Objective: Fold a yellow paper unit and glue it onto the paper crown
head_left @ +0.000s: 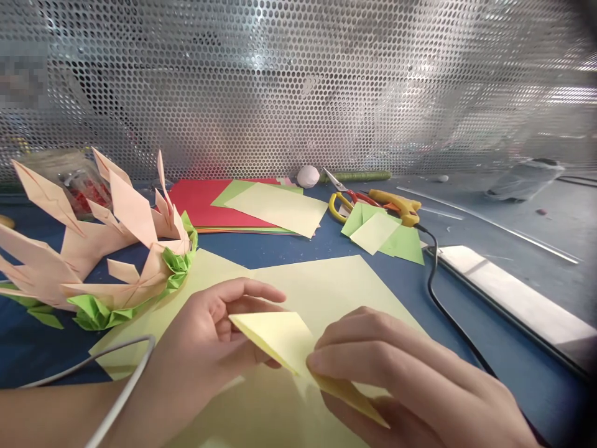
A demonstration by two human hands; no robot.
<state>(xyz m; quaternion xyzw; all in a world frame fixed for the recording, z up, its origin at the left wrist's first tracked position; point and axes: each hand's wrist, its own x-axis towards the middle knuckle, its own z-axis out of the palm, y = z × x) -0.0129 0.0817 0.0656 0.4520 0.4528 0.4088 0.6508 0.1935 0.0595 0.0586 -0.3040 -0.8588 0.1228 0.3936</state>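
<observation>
A folded piece of pale yellow paper (280,336) is held between my two hands, above larger yellow sheets (336,283) that lie on the blue table. My left hand (214,336) supports its left part from behind, with the index finger stretched above it and the thumb hidden. My right hand (387,367) pinches the right side, fingers on top of a crease. The lower right flap of the paper slants down under those fingers. To the left stands a ring of folded pink paper (130,211) with green paper leaves (177,267) along its base.
Behind are a stack of red paper (205,202), a white ball (308,176), scissors (342,193), a yellow glue gun (396,205) with a black cord (433,274), and small green paper pieces (405,241). A phone-like slab (508,292) lies right. A white cable (125,398) crosses my left forearm.
</observation>
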